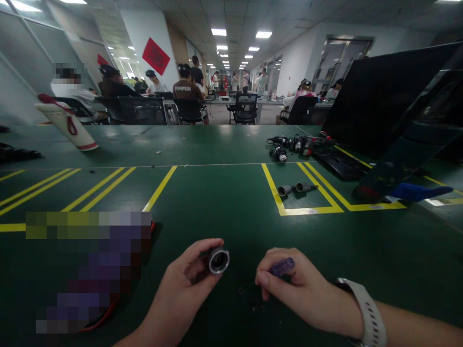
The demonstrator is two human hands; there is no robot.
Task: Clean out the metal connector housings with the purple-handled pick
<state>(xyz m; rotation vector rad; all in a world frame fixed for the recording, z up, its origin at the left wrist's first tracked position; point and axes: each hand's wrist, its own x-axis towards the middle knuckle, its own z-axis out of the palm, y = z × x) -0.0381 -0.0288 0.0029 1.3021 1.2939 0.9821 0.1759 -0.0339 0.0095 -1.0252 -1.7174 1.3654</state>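
Note:
My left hand is closed round a short dark metal tube, its open round end facing the camera. My right hand, with a white watch band on the wrist, pinches a small purple cylinder that looks like a battery. The two hands are close together, low over the green table, with the purple cylinder a little to the right of the tube's mouth. A few tiny dark parts lie on the table under the hands.
Two small grey cylinders lie inside a yellow-taped box. Further back is a heap of dark flashlight-like parts, then a black monitor at right. A white cup lies tilted at far left. People sit at desks beyond.

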